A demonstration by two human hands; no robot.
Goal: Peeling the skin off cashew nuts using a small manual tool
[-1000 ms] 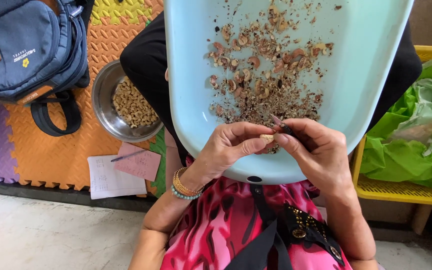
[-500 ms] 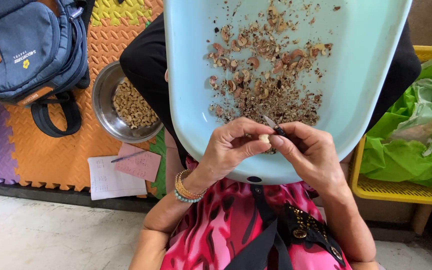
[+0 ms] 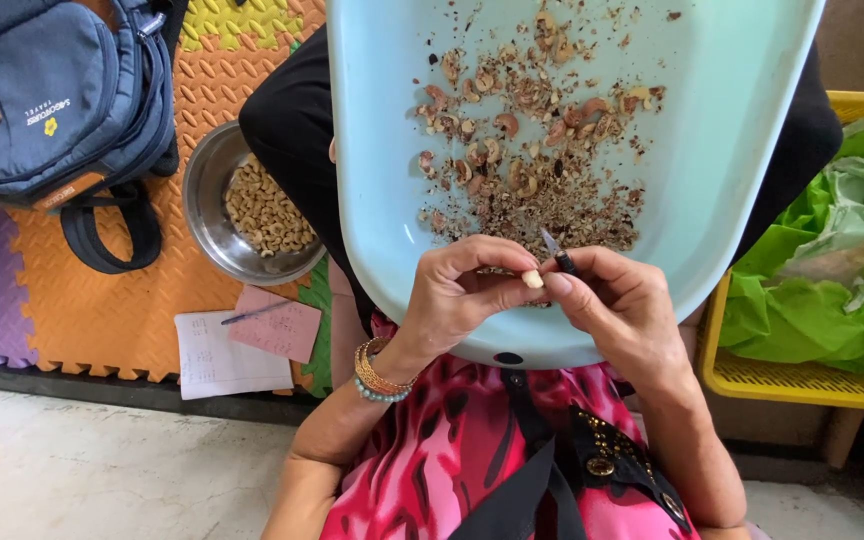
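Pinching a pale cashew kernel (image 3: 531, 279) between thumb and curled fingers, the left hand (image 3: 467, 290) sits closed over the near edge of a light blue plastic tray (image 3: 752, 130) resting on the person's lap. Right hand (image 3: 617, 305) is also closed, gripping a small knife (image 3: 555, 252) with a dark handle; the thin blade points up and away, tip just above the kernel. Thumb of the right hand touches the kernel's right side, so both hands meet on it.

Tray holds a spread of brown cashew skins and broken pieces (image 3: 527, 140), thickest in the middle, with fine dark crumbs nearer the hands. Left wrist wears gold bangles and a bead bracelet (image 3: 377, 372).

On the floor to the left: steel bowl (image 3: 214, 235) part filled with peeled kernels, just beside the tray; a blue bag (image 3: 57, 95) on orange foam mat (image 3: 102, 300); white and pink paper sheets (image 3: 237, 345) with a pen, near the bowl. On the right, a yellow crate (image 3: 802, 385) with green plastic bag (image 3: 822, 290).
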